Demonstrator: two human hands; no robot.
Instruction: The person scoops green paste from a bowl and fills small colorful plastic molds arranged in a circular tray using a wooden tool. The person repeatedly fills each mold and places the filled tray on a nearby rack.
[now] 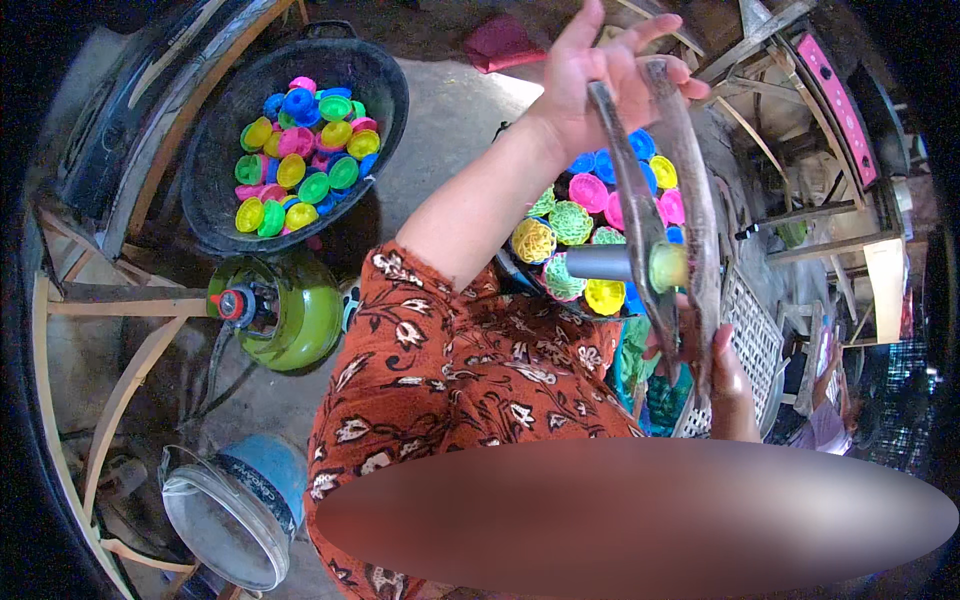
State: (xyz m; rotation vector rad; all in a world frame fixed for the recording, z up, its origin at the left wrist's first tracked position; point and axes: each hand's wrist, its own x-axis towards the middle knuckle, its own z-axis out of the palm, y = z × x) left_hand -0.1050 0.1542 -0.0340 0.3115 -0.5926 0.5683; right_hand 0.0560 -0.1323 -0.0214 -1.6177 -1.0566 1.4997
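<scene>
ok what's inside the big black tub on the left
The black tub holds a heap of small cup-shaped pieces in pink, blue, green and yellow. Whatever lies beneath the top layer is covered and can't be seen.

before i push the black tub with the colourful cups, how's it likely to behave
The black tub would probably feel fairly light for its size, since its colourful cups look small and hollow. They lie loosely piled, so some may tumble if it tilts.

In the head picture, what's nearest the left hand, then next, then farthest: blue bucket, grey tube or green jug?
From the left hand:
1. Grey tube, below it, mid-picture.
2. Green jug, at the left.
3. Blue bucket, at the lower left.
</scene>
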